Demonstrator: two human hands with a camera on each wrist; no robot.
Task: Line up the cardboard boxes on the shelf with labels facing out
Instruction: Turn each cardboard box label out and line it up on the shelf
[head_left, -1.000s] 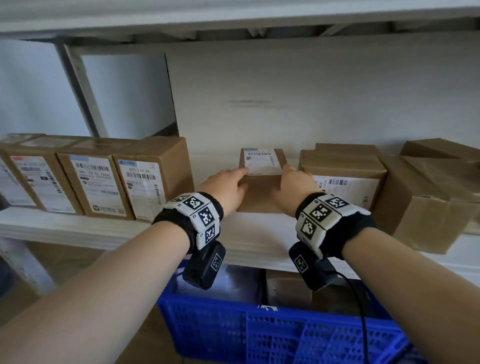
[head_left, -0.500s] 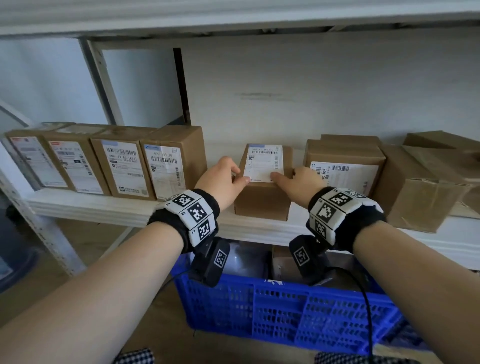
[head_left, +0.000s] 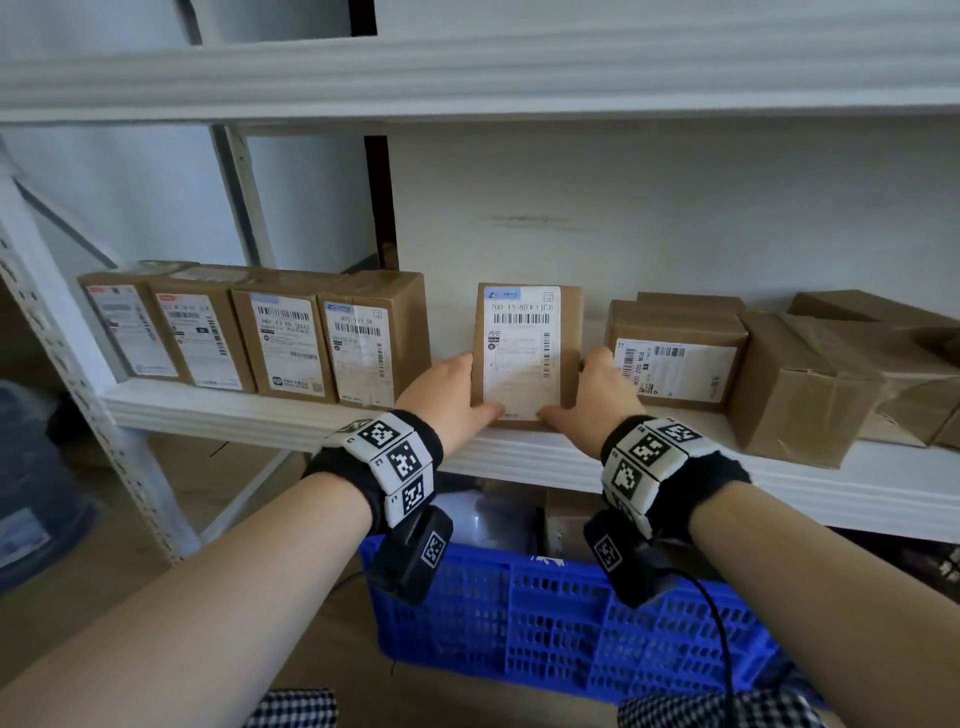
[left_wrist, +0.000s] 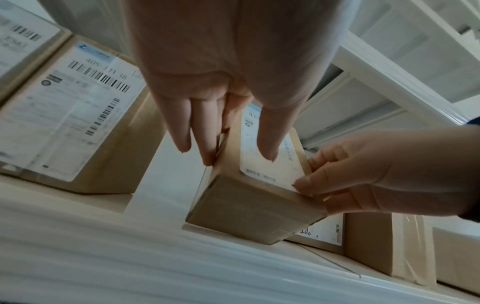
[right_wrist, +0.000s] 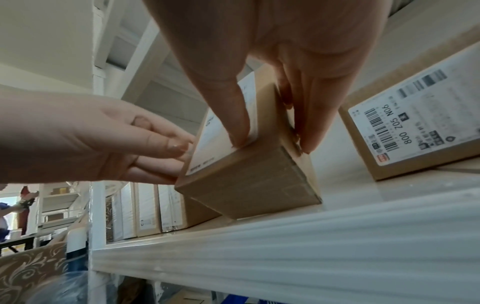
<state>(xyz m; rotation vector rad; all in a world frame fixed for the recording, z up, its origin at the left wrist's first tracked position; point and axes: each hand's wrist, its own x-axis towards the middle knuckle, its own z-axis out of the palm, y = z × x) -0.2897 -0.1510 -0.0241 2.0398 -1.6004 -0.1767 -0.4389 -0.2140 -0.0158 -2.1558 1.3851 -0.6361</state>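
The small cardboard box (head_left: 527, 353), lying flat with its label up 1 second ago, now stands upright on the shelf (head_left: 519, 457), label facing out. The left hand (head_left: 452, 395) and right hand (head_left: 592, 400) pinch its lower edges, thumbs on the label. It stands apart from the row of 4 boxes (head_left: 260, 332), so sliding it left looks next.

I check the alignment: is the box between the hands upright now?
Tilted: the box rests on its back edge, front edge raised off the shelf.

I see the held box (head_left: 527, 353) standing on the shelf (head_left: 519, 457) between my left hand (head_left: 449, 397) and right hand (head_left: 597, 397). Four boxes (head_left: 260, 332) line up to its left, apart from it. A lying box (head_left: 675, 353) sits just right, the crate (head_left: 571, 623) below.
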